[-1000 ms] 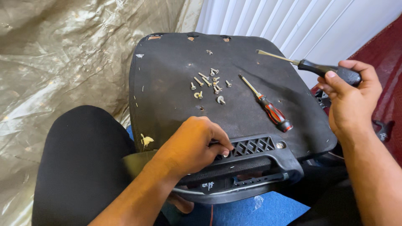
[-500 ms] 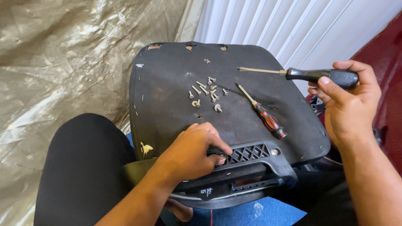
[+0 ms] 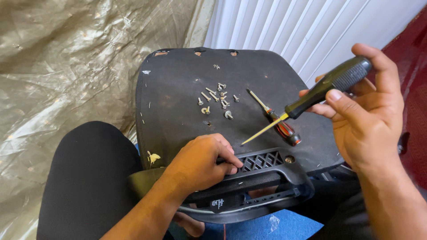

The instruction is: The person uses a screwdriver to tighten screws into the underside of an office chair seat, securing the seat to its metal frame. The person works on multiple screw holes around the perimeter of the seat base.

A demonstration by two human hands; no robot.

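A black chair seat (image 3: 178, 106) lies upside down across my lap. My left hand (image 3: 202, 162) grips the black plastic bracket (image 3: 267, 171) at its near edge, fingers curled over the latticed part. My right hand (image 3: 364, 111) holds a black-handled screwdriver (image 3: 311, 98) up in the air, its yellowish tip pointing down-left toward the bracket, just right of my left fingers. A second screwdriver with a red and black handle (image 3: 278, 122) lies on the seat. Several loose screws (image 3: 215, 98) sit in a small cluster on the seat's middle.
Crinkled plastic sheeting (image 3: 66, 66) covers the left side. White ribbed panelling (image 3: 284, 26) stands behind the seat. Dark red floor (image 3: 411, 66) shows at the right, and a blue surface (image 3: 284, 229) below the seat. My black-clad leg (image 3: 84, 182) is at the lower left.
My right hand has swung the black-handled screwdriver from pointing left over the seat's far side to pointing down-left, bringing its tip near the bracket. My left hand has kept its grip.
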